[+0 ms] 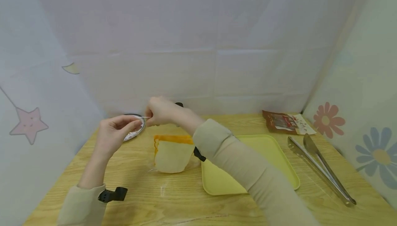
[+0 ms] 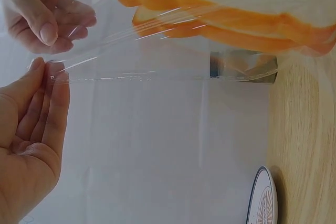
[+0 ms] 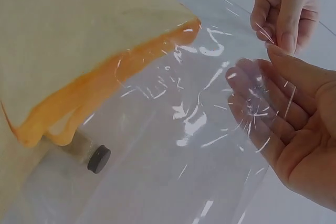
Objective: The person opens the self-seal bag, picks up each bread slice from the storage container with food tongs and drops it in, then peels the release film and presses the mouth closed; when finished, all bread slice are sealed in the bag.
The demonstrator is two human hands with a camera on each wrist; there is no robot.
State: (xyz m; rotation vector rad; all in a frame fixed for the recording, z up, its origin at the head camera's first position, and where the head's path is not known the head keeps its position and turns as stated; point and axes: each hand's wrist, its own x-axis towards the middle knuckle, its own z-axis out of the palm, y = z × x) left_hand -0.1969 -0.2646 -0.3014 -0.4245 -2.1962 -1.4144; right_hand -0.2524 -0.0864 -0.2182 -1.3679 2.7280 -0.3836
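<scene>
Slices of bread (image 1: 173, 155) with orange-brown crusts stand on the wooden table inside a clear plastic bag (image 3: 184, 119). Above and left of the bread, my left hand (image 1: 113, 133) pinches the bag's edge between thumb and fingertips. My right hand (image 1: 162, 110) is raised just to the right of it, thumb and index finger pinching the bag film too. Between the two hands runs a thin pale line, seemingly the bag's edge. In the right wrist view some right-hand fingers (image 3: 257, 98) show through the wrinkled film.
A patterned plate (image 1: 134, 134) lies behind the left hand. To the right are a yellow tray (image 1: 279, 170), metal tongs (image 1: 322, 170) and a brown-and-white packet (image 1: 283, 122). Behind the bread is a small bottle with a dark cap (image 3: 98, 159). White sheets hang around the table.
</scene>
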